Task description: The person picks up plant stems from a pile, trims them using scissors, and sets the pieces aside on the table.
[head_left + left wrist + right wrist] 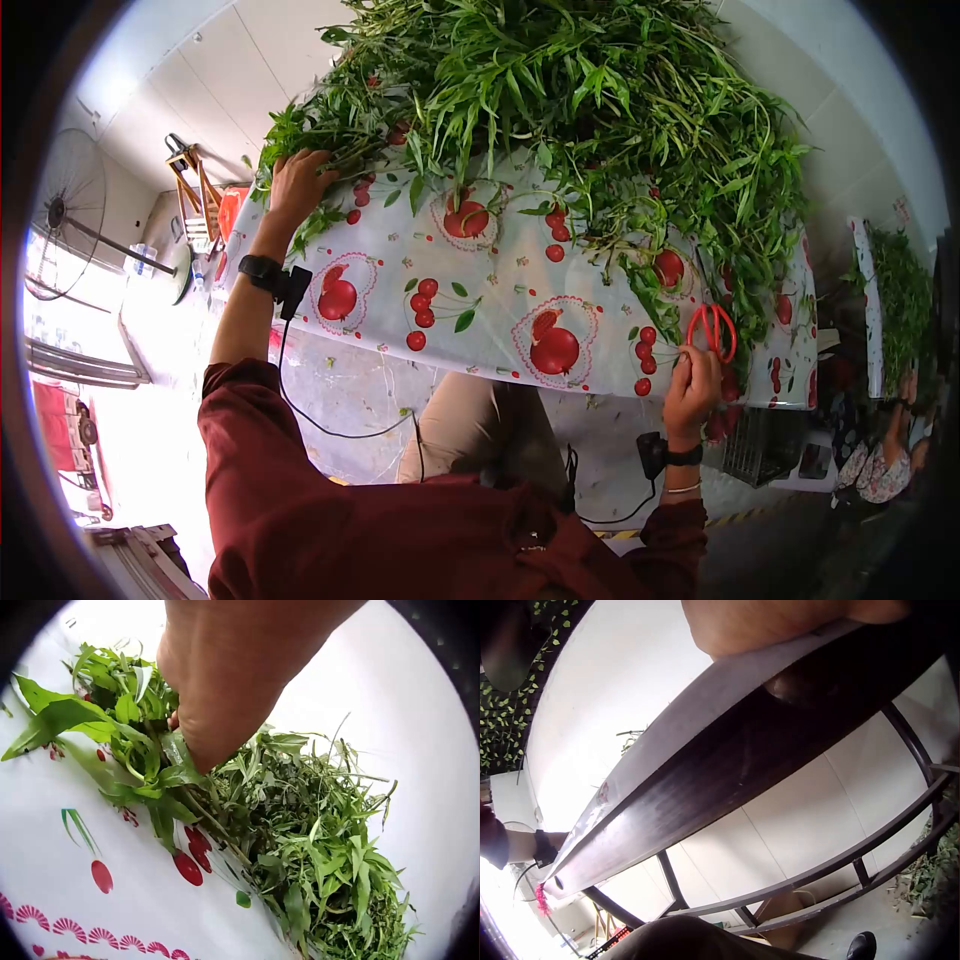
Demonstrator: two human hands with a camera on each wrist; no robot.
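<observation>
In the head view my left hand (299,183) reaches into leafy green stems (285,140) at the table's left end. Its fingers are mostly hidden among the leaves in the left wrist view, where the hand (225,697) bends down over a thick stem. My right hand (692,395) is at the table's front edge on the right, fingertips right by the red loops of a pair of scissors (715,330). Leaves cover the blades. I cannot tell whether its fingers grip the loops. The right wrist view shows this hand (795,626) over the table edge.
A large heap of leafy stems (600,90) covers the table's back and right side. The white tablecloth (470,290) carries printed red fruit. Beside the table at left stands a fan (58,208). More greens (900,290) and another person's arm (893,435) are at far right.
</observation>
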